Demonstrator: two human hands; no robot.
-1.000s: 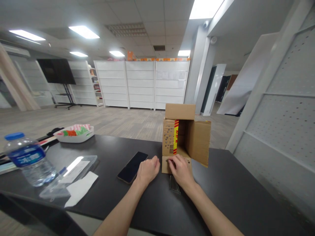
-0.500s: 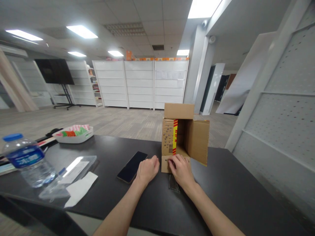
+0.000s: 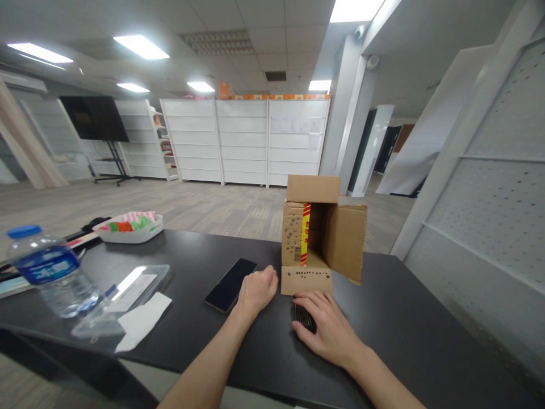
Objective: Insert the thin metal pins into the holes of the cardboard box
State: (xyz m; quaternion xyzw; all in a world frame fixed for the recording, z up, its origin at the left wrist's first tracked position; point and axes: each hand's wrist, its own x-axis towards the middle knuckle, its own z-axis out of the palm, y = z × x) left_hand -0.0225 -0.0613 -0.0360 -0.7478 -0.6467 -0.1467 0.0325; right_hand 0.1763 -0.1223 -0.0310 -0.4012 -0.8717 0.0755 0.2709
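A cardboard box [image 3: 293, 227] stands on its side, its opening facing me. A row of small dark holes or heads crosses its front flap [image 3: 306, 280]. Just in front of that flap, a tight row of thin dark metal nails [image 3: 304, 319] lies on the table, partly hidden. My right hand [image 3: 321, 326] is cupped over the nails from the right, thumb and fingers apart. My left hand [image 3: 258, 289] is closed, just left of the flap; whether anything is inside it is hidden. A dark phone [image 3: 230, 286] lies beside my left wrist.
Left on the black table [image 3: 191, 255] are a water bottle [image 3: 51, 270], a clear plastic case [image 3: 140, 287], a white paper piece [image 3: 147, 318] and a white basket [image 3: 149, 231] with colourful cloth. The box's side flap [image 3: 347, 241] sticks out rightward. A perforated panel [image 3: 489, 227] stands at right.
My right hand has come off the front flap and down toward me, onto the nails. The flap's row of marks now shows. My left hand stays closed in the same place.
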